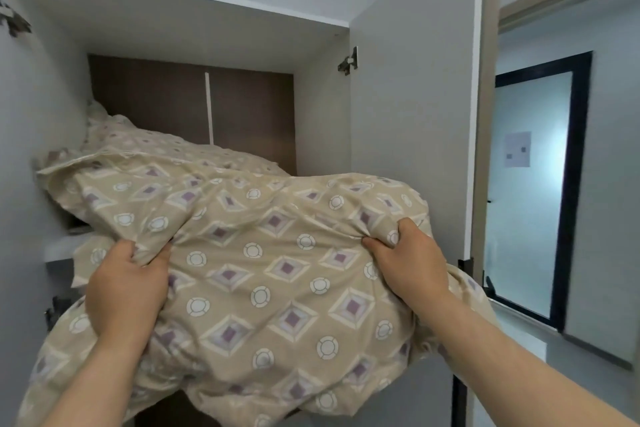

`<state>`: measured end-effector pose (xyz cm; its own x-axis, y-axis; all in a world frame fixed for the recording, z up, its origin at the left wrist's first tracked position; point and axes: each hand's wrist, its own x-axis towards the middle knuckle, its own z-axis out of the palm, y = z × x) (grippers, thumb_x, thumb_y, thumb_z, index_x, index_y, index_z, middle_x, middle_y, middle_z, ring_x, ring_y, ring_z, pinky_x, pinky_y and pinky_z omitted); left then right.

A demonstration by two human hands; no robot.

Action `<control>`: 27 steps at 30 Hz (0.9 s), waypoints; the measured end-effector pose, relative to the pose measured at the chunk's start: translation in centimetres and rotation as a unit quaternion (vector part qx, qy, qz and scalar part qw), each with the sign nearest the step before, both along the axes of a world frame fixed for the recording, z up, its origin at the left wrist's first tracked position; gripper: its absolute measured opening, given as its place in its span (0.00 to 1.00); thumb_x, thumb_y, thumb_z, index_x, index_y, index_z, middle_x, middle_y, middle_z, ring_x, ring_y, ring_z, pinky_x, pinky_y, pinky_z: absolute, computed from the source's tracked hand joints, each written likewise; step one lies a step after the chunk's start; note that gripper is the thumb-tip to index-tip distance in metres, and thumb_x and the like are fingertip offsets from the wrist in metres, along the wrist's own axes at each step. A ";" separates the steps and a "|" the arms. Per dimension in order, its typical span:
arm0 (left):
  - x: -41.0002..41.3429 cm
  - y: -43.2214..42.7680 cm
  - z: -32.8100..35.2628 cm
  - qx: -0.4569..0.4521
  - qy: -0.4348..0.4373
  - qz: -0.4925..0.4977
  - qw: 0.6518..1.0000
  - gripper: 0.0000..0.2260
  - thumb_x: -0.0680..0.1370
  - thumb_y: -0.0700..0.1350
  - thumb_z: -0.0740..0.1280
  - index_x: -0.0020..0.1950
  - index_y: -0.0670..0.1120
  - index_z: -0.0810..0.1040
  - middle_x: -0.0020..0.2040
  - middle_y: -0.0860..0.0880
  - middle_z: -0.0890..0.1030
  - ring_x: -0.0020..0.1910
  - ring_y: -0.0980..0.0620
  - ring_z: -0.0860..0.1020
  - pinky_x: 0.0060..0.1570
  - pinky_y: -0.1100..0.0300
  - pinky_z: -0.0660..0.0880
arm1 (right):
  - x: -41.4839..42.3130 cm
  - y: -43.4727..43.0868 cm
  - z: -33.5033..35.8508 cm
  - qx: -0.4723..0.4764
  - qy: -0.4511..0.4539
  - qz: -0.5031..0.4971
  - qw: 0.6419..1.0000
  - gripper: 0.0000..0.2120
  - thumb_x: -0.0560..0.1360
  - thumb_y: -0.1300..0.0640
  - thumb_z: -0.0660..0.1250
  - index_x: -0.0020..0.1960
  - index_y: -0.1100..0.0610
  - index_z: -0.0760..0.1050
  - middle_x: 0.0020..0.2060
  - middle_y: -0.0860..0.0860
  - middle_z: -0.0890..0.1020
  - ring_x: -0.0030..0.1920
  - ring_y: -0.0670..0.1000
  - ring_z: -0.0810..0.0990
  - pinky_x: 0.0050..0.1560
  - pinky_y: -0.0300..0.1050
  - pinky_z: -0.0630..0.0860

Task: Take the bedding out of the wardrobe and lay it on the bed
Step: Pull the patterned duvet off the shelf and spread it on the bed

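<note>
A beige duvet (256,274) with purple diamonds and white rings bulges halfway out of the upper wardrobe compartment (194,28). Its far part still lies on the shelf inside, against the brown back panel. My left hand (126,288) is shut on a fold of the fabric at the lower left. Gripping a bunched fold further right is my right hand (405,260). The front of the duvet hangs down below the shelf edge, over my forearms. The bed is not in view.
The right wardrobe door (412,107) stands open beside my right hand, with a metal hinge (349,62) at its top. The white shelf edge (60,246) shows at the left. Beyond the door is a dark-framed glass door (533,191).
</note>
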<state>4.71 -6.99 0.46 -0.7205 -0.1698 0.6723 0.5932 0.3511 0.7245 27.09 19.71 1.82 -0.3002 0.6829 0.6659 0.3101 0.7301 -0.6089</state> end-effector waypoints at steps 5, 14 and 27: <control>3.4 1.3 -4.4 -0.038 -0.046 -0.077 0.995 0.12 0.74 0.55 0.68 0.39 0.48 0.74 0.37 0.46 0.77 0.38 0.41 0.74 0.38 0.49 0.73 | 7.1 -2.7 -4.3 -0.044 -0.037 -0.070 0.996 0.21 0.69 0.35 0.68 0.40 0.51 0.66 0.35 0.46 0.77 0.38 0.53 0.76 0.38 0.50 0.72; 19.3 8.0 -6.8 -0.108 -0.047 -0.270 0.956 0.09 0.75 0.54 0.68 0.42 0.50 0.73 0.36 0.51 0.76 0.36 0.45 0.72 0.37 0.53 0.71 | 29.0 -6.3 -8.0 -0.074 -0.039 -0.259 0.962 0.20 0.70 0.36 0.67 0.40 0.52 0.66 0.33 0.46 0.76 0.34 0.46 0.73 0.32 0.47 0.66; 58.2 20.1 -10.1 -0.187 0.005 -0.548 0.815 0.14 0.75 0.54 0.67 0.36 0.47 0.70 0.32 0.49 0.75 0.32 0.46 0.73 0.35 0.53 0.74 | 69.1 -16.4 -12.7 -0.137 -0.018 -0.549 0.824 0.20 0.71 0.36 0.66 0.39 0.51 0.65 0.34 0.47 0.76 0.35 0.51 0.74 0.37 0.51 0.69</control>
